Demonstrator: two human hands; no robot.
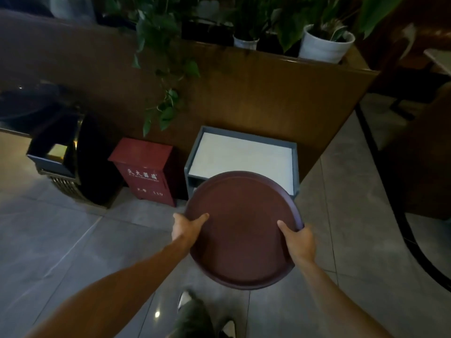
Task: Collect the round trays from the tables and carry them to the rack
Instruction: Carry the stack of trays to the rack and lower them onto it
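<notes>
A round dark-red tray [241,228] is held out in front of me, above the floor. My left hand [186,226] grips its left rim with the thumb lying on top. On the right rim, my right hand [299,240] holds the same way. Just beyond the tray stands a low grey rack [244,137] with a pale top surface; the tray's far edge overlaps the rack's front in the view. A lower shelf opening shows at the rack's front left.
A red cabinet [146,169] with white lettering stands left of the rack. Further left is a black bin [61,157]. A wooden partition [280,93] with potted plants [324,42] rises behind. Grey tiled floor [73,240] lies below; my shoes [185,298] show at the bottom.
</notes>
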